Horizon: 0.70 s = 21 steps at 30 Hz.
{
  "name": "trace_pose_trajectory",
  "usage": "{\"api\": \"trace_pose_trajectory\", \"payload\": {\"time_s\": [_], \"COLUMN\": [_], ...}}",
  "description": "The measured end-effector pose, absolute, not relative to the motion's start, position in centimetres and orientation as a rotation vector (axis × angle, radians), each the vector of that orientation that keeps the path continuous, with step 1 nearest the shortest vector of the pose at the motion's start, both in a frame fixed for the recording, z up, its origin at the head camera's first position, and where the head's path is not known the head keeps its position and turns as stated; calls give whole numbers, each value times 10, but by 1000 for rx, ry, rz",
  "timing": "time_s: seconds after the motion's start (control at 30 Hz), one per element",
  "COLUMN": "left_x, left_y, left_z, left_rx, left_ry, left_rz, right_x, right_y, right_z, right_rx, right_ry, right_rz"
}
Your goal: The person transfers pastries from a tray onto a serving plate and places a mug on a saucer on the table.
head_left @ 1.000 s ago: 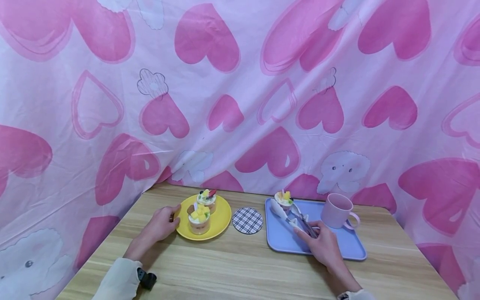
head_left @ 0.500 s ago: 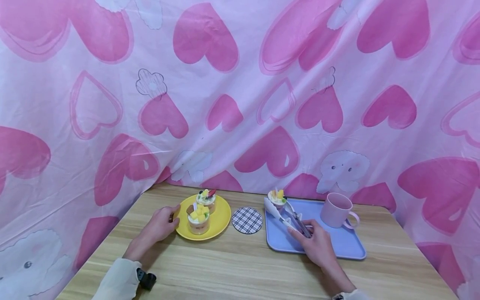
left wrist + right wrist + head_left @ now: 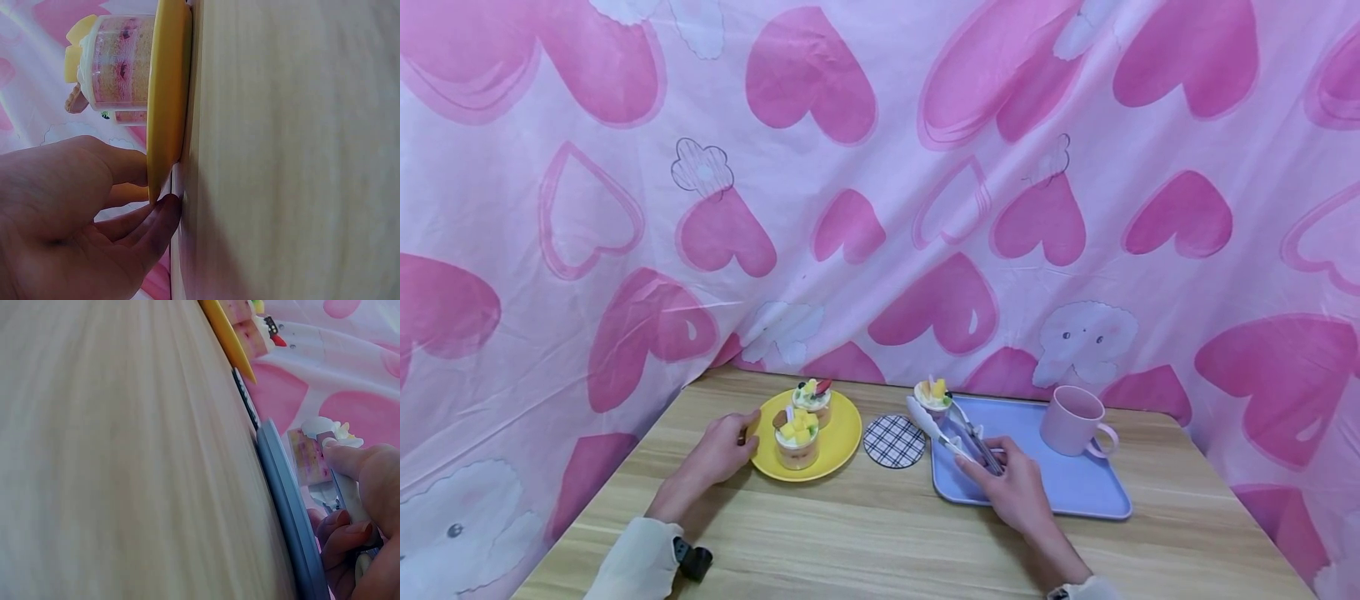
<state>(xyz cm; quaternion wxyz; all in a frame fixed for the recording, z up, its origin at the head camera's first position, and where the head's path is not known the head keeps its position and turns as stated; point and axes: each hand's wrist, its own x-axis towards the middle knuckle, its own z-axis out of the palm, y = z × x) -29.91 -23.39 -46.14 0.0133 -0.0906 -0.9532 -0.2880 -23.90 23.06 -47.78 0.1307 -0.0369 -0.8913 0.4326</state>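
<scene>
Pinches the edge of a round, smooth yellow plate [image 3: 838,447] with the left hand [image 3: 718,450], with the thumb on top of the rim and fingertips under it, nearly together. Holds silver metal and white tongs [image 3: 942,437] with the right hand [image 3: 1017,487], with thumb and fingers bent round the handles. Grips a small clear cup of cake with cream and yellow fruit [image 3: 933,396] between the ends of the tongs, up off the flat light blue tray [image 3: 1075,485], by its far left corner. Has two more clear cake cups on the plate: in front, one with yellow cubes and a brown cookie [image 3: 797,446]; behind it, one with a red slice [image 3: 817,402]. Has a round white coaster with dark crossed lines [image 3: 894,442] between plate and tray, and a pink mug [image 3: 1069,422] standing at the tray's back right. Works at a light brown wooden table [image 3: 820,533], before a pink cloth with big hearts [image 3: 850,187].
</scene>
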Motion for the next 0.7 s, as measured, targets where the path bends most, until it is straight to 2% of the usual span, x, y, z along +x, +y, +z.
{"api": "trace_pose_trajectory", "payload": {"time_s": [0.7], "left_x": [-298], "left_y": [-233], "left_z": [-461], "left_rx": [-285], "left_ry": [-2969], "left_rz": [-872], "right_x": [-234], "right_y": [201], "right_z": [-481], "right_rx": [44], "right_ry": [-2545], "right_rz": [1347]}}
